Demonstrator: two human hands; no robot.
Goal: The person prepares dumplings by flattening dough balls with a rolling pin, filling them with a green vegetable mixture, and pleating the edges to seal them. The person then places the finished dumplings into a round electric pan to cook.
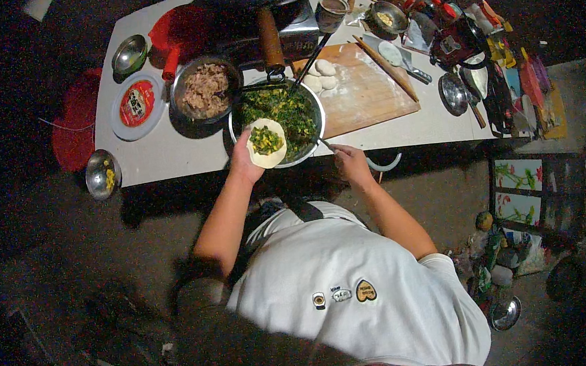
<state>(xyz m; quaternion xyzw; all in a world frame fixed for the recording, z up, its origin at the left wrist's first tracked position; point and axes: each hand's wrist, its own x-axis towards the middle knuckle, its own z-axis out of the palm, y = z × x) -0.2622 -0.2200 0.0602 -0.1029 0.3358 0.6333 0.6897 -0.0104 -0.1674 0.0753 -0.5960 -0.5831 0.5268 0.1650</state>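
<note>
My left hand (244,161) holds a flat round dough wrapper (271,161) from its left side. A mound of chopped green and yellow filling (267,140) lies in the wrapper's middle. Just below it stands a metal bowl (320,109) of the same green filling, its near rim partly hidden by hand and wrapper. At the bowl's right rim, my right hand (352,164) grips the thin handle of a utensil (325,143); its head cannot be made out in the filling.
A floured wooden board (363,97) bears several dough pieces (325,68) and a rolling pin (393,77). Beside it lies a cleaver (418,74). To the left are a bowl of minced filling (207,90) and a red-labelled lid (117,125). A pan's wooden handle (270,40) points toward me.
</note>
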